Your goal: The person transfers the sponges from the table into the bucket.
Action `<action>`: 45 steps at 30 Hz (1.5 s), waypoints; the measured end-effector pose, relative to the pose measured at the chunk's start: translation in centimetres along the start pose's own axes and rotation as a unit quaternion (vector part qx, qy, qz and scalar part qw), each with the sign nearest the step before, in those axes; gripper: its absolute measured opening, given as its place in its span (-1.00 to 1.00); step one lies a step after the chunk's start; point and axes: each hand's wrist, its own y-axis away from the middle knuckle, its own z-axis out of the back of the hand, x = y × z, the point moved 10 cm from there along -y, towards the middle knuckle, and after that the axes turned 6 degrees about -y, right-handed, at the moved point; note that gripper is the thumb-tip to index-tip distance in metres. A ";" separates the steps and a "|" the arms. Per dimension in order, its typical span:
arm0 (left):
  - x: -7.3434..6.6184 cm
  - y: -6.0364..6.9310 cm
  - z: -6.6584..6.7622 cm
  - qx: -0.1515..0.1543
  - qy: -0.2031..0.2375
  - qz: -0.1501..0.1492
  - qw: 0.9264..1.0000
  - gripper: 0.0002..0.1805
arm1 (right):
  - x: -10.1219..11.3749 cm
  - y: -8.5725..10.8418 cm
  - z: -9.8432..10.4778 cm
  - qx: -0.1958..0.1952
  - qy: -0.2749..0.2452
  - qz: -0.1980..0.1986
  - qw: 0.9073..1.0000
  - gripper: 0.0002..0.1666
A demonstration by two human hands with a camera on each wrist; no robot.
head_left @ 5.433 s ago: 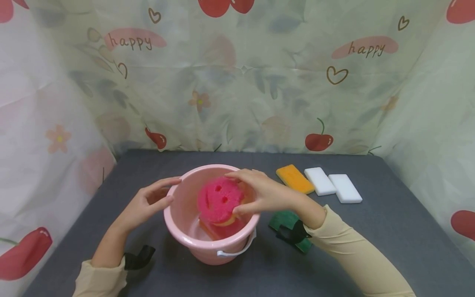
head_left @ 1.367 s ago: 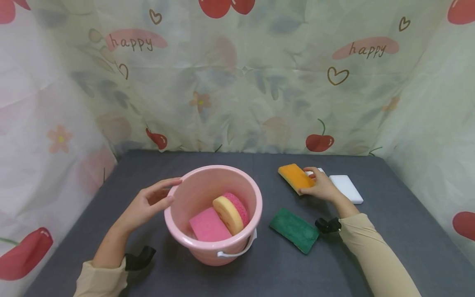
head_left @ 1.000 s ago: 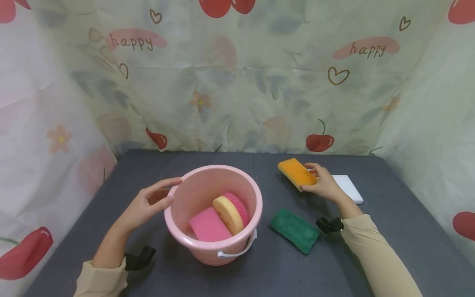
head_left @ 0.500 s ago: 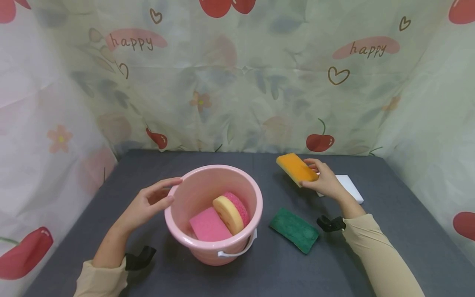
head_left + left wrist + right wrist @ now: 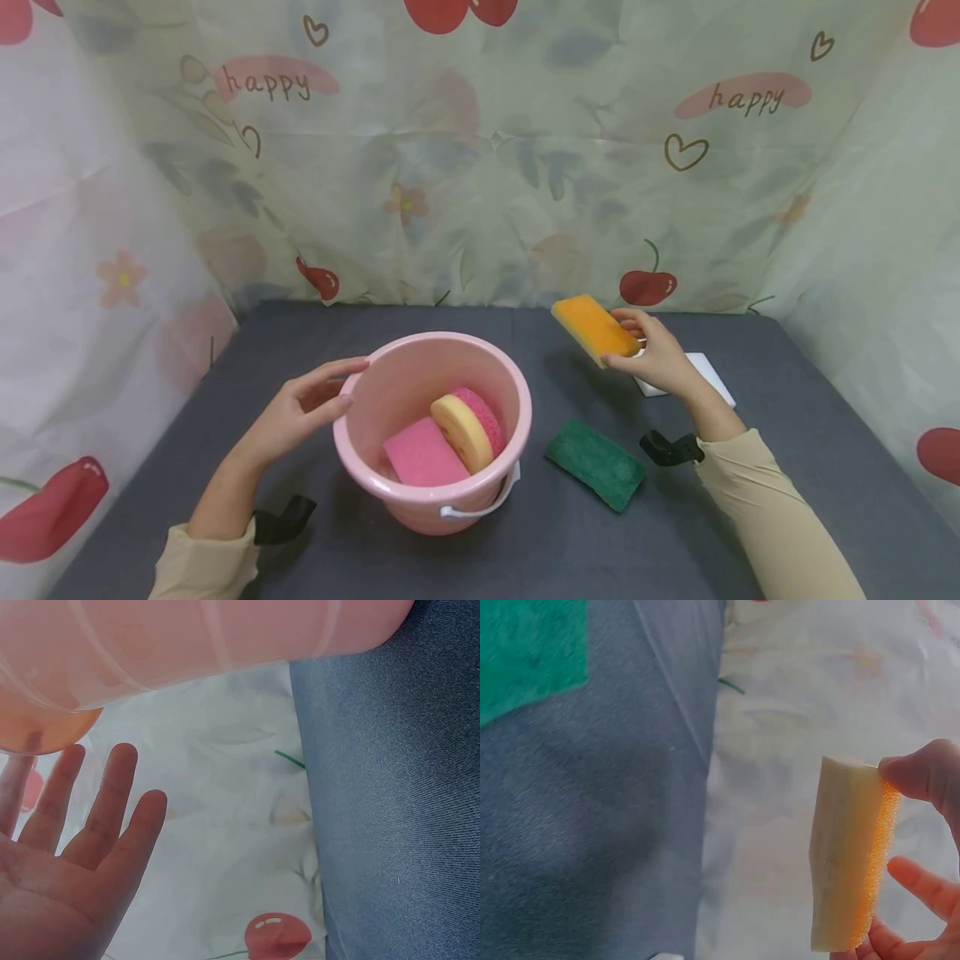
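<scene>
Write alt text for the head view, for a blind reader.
A person's right hand holds an orange sponge above a dark table, with their left hand at the rim of a pink bucket containing a pink sponge and a round pink-and-yellow one. A green pad lies beside the bucket.

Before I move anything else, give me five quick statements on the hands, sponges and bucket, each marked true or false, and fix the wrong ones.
1. The right hand holds the orange sponge above the table. True.
2. The green sponge is inside the pink bucket. False: the green sponge lies on the table, beside the bucket.
3. A pink rectangular sponge and a round sponge are in the bucket. True.
4. The left hand grips a white block. False: it is at the bucket's rim.
5. The bucket stands upright on the table. True.
</scene>
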 end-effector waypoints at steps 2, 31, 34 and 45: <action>0.0 0.0 0.0 0.000 0.001 0.001 1.000 -0.51 | 0.6 0.0 0.1 0.000 0.001 0.009 1.000 -0.21; 0.2 0.1 0.0 -0.002 -0.007 0.012 1.000 -0.50 | 4.7 0.9 0.5 0.011 -0.003 0.046 0.999 -0.21; 0.3 0.1 0.0 -0.001 -0.006 0.013 1.000 -0.50 | 5.3 1.1 0.5 0.010 -0.006 0.052 0.999 -0.22; 0.4 0.0 0.0 -0.002 -0.009 0.015 1.000 -0.50 | 7.6 1.6 0.8 0.000 -0.003 0.085 0.996 -0.22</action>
